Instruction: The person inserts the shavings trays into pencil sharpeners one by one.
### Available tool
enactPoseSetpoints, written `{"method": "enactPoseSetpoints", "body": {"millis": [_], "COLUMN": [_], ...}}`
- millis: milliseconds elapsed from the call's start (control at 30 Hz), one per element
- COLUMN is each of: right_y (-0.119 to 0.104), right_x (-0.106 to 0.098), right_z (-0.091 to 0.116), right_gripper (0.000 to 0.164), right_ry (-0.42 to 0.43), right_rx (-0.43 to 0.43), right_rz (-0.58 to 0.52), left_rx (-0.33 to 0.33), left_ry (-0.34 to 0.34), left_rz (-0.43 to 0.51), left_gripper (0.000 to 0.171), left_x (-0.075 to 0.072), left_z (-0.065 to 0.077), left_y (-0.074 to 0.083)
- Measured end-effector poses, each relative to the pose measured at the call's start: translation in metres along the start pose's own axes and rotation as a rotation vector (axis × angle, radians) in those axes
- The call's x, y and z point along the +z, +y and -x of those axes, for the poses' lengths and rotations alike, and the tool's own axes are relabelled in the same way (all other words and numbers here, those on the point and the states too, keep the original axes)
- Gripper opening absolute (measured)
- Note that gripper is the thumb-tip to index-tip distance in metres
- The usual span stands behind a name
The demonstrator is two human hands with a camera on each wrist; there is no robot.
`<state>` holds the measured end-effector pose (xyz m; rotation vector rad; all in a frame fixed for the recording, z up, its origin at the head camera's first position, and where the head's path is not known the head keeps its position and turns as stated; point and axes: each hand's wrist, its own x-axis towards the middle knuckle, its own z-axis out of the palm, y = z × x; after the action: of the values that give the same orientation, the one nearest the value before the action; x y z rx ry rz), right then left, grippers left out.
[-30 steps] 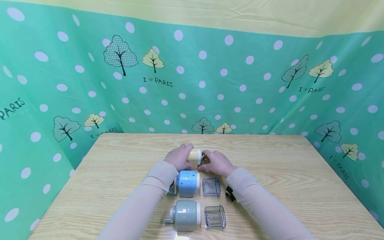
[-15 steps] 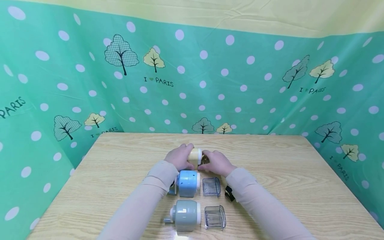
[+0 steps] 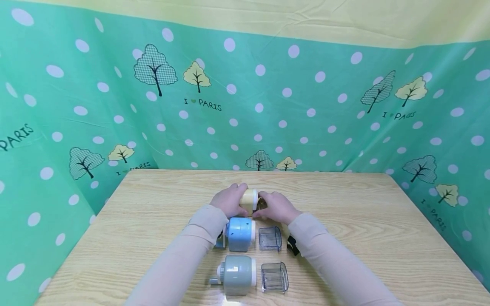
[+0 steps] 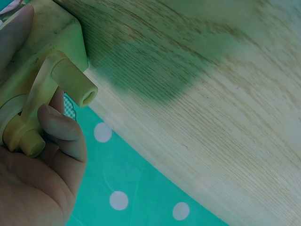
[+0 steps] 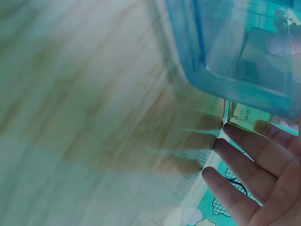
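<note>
Yellow sharpener (image 3: pixel 247 202) plastic (blue sharpener (image 3: pixel 240 234) glossy); tabletop (image 3: pixel 356 212) wood-grained.

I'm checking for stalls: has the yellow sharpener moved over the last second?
No, not visibly: in the head view, the yellow sharpener keeps its place against the far edge of the table.

On the table (image 3: pixel 356 250), three sharpeners form a column running away from the person: the nearest sharpener (image 3: pixel 238 274), the middle sharpener (image 3: pixel 240 233) behind it, and the farthest sharpener (image 3: pixel 248 202) behind both. The nearest bin (image 3: pixel 264 278) and the middle bin (image 3: pixel 270 246) each lie just right of their own sharpener, apart from it. The left hand (image 3: pixel 228 200) is at the farthest sharpener's left side; the right hand (image 3: pixel 278 207) is around the farthest bin (image 3: pixel 262 203), right of that sharpener (whether the two touch is hidden). Behind the table hangs the curtain (image 3: pixel 245 127).
</note>
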<state>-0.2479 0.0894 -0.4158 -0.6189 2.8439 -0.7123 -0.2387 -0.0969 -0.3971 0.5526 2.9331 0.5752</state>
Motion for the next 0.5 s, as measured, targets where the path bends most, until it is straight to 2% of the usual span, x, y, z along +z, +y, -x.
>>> {"method": "enactPoseSetpoints", "body": {"millis": [333, 500], "right_y": [0.0038, 0.0046], "right_x": [0.0011, 0.0014], "right_z": [-0.0013, -0.0016], "right_gripper": [0.078, 0.078], "right_ry": [0.010, 0.012], "right_rx": [0.021, 0.027], "right_rz": [-0.022, -0.038], "left_rx": [-0.002, -0.012], "left_ry": [-0.005, -0.006], "left_rz": [-0.005, 0.002], "left_gripper": [0.061, 0.062], "left_x": [0.0010, 0.0027], "left_z": [-0.0015, -0.0036], "left_y": [-0.0010, -0.0024]}}
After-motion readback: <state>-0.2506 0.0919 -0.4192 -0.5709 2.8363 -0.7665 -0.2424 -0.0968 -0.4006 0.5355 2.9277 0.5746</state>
